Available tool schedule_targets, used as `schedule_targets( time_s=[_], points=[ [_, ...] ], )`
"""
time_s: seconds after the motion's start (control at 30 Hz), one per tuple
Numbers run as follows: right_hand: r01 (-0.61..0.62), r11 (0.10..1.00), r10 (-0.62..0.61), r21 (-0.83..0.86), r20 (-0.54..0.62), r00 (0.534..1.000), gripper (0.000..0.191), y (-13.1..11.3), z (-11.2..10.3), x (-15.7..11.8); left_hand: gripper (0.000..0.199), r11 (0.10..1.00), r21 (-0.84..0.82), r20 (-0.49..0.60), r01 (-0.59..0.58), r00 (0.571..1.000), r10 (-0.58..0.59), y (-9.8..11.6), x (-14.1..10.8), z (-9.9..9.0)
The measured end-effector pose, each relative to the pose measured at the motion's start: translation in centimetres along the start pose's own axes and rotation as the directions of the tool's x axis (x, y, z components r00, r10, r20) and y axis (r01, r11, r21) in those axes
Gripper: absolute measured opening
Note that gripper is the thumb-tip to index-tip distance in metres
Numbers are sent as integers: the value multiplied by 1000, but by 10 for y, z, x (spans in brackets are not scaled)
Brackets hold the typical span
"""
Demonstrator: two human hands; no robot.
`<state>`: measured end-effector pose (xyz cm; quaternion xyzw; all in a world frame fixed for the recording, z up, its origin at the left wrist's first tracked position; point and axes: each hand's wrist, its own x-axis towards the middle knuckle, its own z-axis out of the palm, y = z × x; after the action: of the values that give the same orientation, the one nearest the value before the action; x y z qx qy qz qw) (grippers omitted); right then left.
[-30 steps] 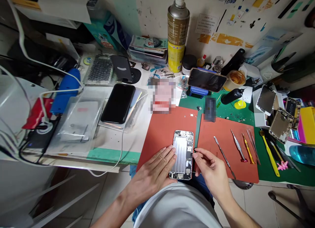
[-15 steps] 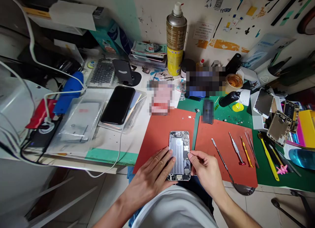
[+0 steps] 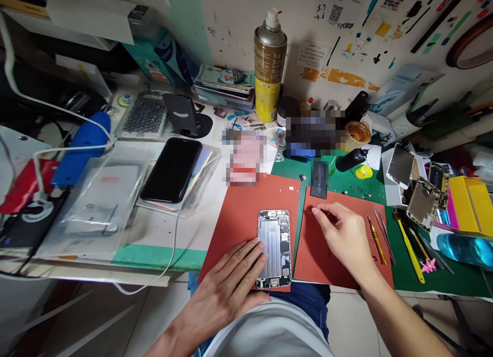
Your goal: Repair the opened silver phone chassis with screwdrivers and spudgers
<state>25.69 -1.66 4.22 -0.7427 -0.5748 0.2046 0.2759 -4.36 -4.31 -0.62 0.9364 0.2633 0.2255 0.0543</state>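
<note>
An opened phone housing [image 3: 273, 248] lies upright on the orange mat, its bare metal battery bay and circuit parts showing. My left hand [image 3: 233, 275] is open, fingers stretched flat with the tips resting over the phone's left edge. My right hand [image 3: 342, 231] is away from the phone, above the right-hand orange mat. Its thumb and index finger are pinched together; whatever they hold, if anything, is too small to make out. Just beyond those fingertips lies a black phone battery [image 3: 319, 179]. My right hand covers part of the tools on the mat.
Tweezers [image 3: 381, 228], a gold screwdriver [image 3: 376, 240] and a yellow brush [image 3: 409, 249] lie at the right. Opened phone parts [image 3: 422, 203] lean in a white box. A spray can [image 3: 269, 69] stands at the back. A black phone [image 3: 172, 169] and white cable occupy the left.
My right hand has left the phone's right edge and moved right and up over the other orange mat. My left hand stays on the phone. The view has shifted slightly.
</note>
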Motion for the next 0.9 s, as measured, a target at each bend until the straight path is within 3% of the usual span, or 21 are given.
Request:
schedule_targets(
  time_s=[0.1,0.23,0.47,0.9],
  points=[
    [26,996,-26,-84,3,1000,25,2,-4,17,24,999,-48,-73,24,997,-27,-5,2,-2],
    [93,987,-87,-133,51,995,20,2,-1,36,21,994,-104,-133,30,990,-44,-14,14,-2],
    [271,958,-248,-91,210,946,19,-11,24,61,8,968,-225,-80,115,987,-136,-17,22,8],
    [432,873,-337,-224,362,869,26,-24,46,81,13,945,-247,-51,214,971,-233,-18,15,11]
  ],
)
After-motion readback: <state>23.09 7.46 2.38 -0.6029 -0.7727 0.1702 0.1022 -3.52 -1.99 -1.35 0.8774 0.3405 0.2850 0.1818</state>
